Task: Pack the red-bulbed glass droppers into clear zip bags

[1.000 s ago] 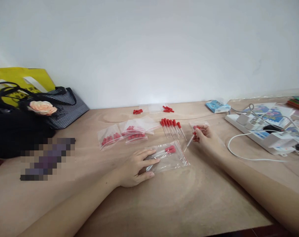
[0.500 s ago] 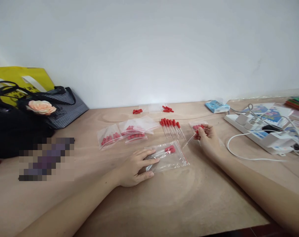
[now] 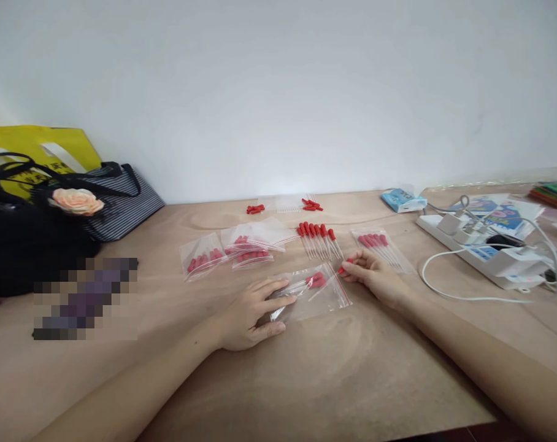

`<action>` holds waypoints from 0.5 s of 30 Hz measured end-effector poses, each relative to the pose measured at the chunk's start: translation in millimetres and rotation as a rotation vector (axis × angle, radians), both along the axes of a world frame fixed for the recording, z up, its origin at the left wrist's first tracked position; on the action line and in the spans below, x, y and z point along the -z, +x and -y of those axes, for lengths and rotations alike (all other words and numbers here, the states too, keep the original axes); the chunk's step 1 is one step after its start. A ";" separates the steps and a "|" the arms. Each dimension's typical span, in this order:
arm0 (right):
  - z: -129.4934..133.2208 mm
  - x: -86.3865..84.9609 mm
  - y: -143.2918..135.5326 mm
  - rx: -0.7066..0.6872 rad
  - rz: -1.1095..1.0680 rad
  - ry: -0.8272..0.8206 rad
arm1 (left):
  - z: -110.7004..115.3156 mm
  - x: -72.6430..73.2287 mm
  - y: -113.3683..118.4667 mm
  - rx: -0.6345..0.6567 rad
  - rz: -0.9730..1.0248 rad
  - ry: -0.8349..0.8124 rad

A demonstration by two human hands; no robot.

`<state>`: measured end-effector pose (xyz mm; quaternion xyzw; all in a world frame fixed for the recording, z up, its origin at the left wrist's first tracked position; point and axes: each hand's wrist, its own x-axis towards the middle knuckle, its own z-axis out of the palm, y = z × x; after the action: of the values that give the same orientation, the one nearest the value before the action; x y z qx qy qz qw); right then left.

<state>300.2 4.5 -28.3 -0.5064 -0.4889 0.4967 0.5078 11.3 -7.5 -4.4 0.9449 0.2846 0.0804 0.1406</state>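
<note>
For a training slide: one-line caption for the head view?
Left hand pins a clear zip bag while right hand feeds a red-bulbed dropper into its mouth.

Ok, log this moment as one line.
left hand: flat on zip bag | right hand: feeding red-bulb dropper into bag mouth | table

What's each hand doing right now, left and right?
Left hand: open, fingers flat on the clear zip bag, pinning it to the table.
Right hand: closed, pinching a red-bulb dropper at the bag's mouth.
</note>
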 end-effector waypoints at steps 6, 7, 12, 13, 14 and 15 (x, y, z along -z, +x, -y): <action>3.0 -4.1 7.6 -0.292 0.214 0.032 | -0.1 0.9 -1.5 0.017 -0.033 0.014; 3.3 -3.9 8.2 -0.333 0.223 0.032 | -0.2 1.4 -1.7 0.017 -0.039 0.011; 4.5 -0.9 6.3 -0.445 0.292 0.079 | -0.5 2.0 -2.0 0.025 -0.050 -0.005; 4.7 -0.4 4.8 -0.451 0.316 0.096 | -0.6 1.5 -1.7 0.026 -0.050 -0.005; 4.9 -0.1 3.0 -0.463 0.337 0.111 | -0.6 1.0 -1.4 0.026 -0.049 -0.003; 5.0 0.1 1.2 -0.480 0.358 0.125 | -0.7 0.5 -1.1 0.024 -0.050 -0.001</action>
<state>301.3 -0.5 -28.4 -0.4235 -0.7060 0.4742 0.3120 10.2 -6.8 -5.0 0.9499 0.2766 0.0551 0.1347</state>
